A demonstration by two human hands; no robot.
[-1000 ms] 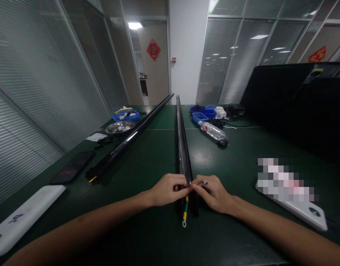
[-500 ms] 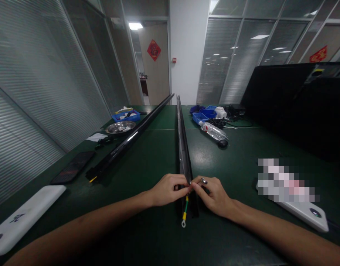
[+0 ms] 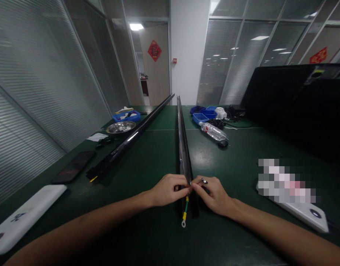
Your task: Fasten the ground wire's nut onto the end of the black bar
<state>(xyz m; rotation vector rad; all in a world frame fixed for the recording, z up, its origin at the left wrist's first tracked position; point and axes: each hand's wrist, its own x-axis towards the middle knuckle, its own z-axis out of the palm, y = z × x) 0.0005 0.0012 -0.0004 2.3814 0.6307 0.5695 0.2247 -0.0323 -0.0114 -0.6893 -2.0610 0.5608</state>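
Observation:
A long black strip [image 3: 183, 147] runs away from me along the middle of the green table. At its near end, my left hand [image 3: 170, 189] pinches its edge from the left. My right hand [image 3: 213, 192], with a ring on one finger, pinches the same spot from the right, and the fingertips of both hands meet. A short green wire [image 3: 186, 205] with yellow sleeves and a ring terminal [image 3: 183, 223] hangs out below the fingers. What lies between the fingertips is hidden. To the left lies a second long black strip [image 3: 131, 138] with a yellow tip.
On the left are a metal bowl [image 3: 121, 127], a blue basket [image 3: 127, 116], a dark phone [image 3: 74, 167] and a white device [image 3: 28, 218]. Blue trays [image 3: 200, 118], a plastic bottle [image 3: 214, 133], another white device [image 3: 305, 212] and black monitors [image 3: 292, 107] are on the right.

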